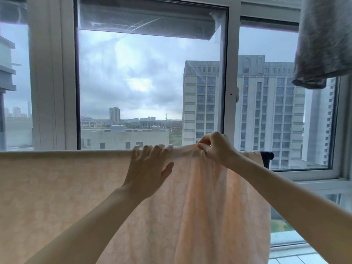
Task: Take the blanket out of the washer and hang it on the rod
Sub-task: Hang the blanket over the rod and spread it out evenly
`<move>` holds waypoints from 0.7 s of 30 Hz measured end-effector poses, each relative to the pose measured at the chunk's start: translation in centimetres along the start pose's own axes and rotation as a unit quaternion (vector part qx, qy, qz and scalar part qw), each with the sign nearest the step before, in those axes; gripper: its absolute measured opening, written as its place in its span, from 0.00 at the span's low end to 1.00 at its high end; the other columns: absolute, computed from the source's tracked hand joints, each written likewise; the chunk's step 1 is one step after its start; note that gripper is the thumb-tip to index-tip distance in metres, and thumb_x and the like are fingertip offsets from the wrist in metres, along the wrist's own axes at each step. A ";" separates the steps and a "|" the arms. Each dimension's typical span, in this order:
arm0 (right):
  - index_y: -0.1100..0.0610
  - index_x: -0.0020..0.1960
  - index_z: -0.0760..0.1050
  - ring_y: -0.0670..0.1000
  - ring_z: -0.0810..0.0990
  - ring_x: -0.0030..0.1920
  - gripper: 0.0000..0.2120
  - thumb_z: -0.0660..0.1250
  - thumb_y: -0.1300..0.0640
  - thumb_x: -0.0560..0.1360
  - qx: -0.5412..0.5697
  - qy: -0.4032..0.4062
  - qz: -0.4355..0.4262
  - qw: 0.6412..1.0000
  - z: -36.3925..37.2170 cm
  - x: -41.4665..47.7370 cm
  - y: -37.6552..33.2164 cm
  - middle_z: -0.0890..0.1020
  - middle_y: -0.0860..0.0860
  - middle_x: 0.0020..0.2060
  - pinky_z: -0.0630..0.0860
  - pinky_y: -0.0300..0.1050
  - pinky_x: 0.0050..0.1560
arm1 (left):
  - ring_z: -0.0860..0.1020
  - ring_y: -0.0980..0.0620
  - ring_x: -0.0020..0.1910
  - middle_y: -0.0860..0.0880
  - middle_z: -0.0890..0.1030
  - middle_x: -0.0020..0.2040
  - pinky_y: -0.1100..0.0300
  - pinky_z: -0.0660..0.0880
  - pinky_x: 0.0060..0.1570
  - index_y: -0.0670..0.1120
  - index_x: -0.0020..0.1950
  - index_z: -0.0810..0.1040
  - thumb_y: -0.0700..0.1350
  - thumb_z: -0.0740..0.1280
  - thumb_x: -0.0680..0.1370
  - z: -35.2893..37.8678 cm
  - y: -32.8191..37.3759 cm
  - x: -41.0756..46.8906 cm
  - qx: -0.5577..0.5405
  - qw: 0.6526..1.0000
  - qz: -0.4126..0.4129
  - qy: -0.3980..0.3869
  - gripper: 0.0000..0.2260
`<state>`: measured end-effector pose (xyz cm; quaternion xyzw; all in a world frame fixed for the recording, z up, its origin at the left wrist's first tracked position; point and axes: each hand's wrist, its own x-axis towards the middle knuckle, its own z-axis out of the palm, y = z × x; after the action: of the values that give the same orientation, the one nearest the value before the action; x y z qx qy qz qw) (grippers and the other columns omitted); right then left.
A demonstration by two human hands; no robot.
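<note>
Hanging closest, the blanket (pixel 57 187) is draping over the rod (pixel 266 155), bunched near its right end. On the top fold the left hand (pixel 147 168) is lying flat-fingered, while the right hand (pixel 215 147) is pinching the gathers. Spreading seems underway; next, those gathers likely need sliding rightward.

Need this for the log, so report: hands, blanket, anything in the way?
Left hand flat on the pale peach patterned blanket atop the black rod. Right hand pinching bunched fabric there. Grey cloth hanging upper right, apart from both.
</note>
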<state>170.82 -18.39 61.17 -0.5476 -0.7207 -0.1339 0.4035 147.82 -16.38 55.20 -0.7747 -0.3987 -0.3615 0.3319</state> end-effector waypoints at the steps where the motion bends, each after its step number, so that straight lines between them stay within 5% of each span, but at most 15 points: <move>1: 0.59 0.48 0.83 0.46 0.82 0.41 0.05 0.71 0.60 0.73 0.002 -0.004 0.002 1.000 0.0 0.0 0.0 0.85 0.51 0.42 0.79 0.39 0.50 | 0.77 0.46 0.53 0.51 0.77 0.59 0.42 0.70 0.56 0.51 0.67 0.70 0.58 0.52 0.79 0.1 0.3 0.2 0.001 1.000 0.002 0.000 0.21; 8: 0.60 0.49 0.82 0.48 0.82 0.44 0.05 0.70 0.61 0.74 0.014 -0.018 -0.004 1.000 -0.9 -0.4 -0.1 0.85 0.52 0.43 0.78 0.39 0.51 | 0.77 0.44 0.50 0.53 0.78 0.55 0.40 0.69 0.54 0.56 0.63 0.73 0.63 0.51 0.77 0.7 2.8 1.8 0.033 0.999 0.001 -0.008 0.21; 14: 0.60 0.54 0.80 0.45 0.80 0.48 0.09 0.66 0.64 0.76 0.051 -0.018 0.018 0.998 -3.2 -2.5 2.1 0.83 0.51 0.48 0.71 0.21 0.44 | 0.77 0.43 0.49 0.52 0.79 0.53 0.40 0.68 0.54 0.56 0.62 0.74 0.65 0.51 0.76 1.2 2.8 2.0 0.039 0.999 0.000 -0.007 0.23; 18: 0.55 0.60 0.78 0.47 0.81 0.55 0.12 0.69 0.58 0.76 0.035 -0.080 0.000 0.996 -3.7 -3.4 3.5 0.83 0.50 0.54 0.77 0.37 0.56 | 0.77 0.42 0.49 0.52 0.79 0.52 0.40 0.68 0.54 0.55 0.61 0.74 0.66 0.51 0.76 1.5 2.6 2.0 0.037 0.999 -0.002 -0.005 0.24; 21: 0.50 0.60 0.77 0.43 0.81 0.54 0.12 0.67 0.56 0.77 0.000 -0.064 -0.018 0.998 -2.9 -3.7 3.8 0.83 0.47 0.54 0.79 0.44 0.56 | 0.77 0.42 0.49 0.52 0.79 0.52 0.40 0.68 0.54 0.55 0.61 0.75 0.66 0.51 0.76 1.5 2.7 2.0 0.038 0.999 0.000 -0.003 0.24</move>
<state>175.79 -21.33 59.34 -0.5416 -0.7550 -0.1059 0.3540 151.43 -15.67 55.48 -0.7625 -0.4133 -0.3439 0.3598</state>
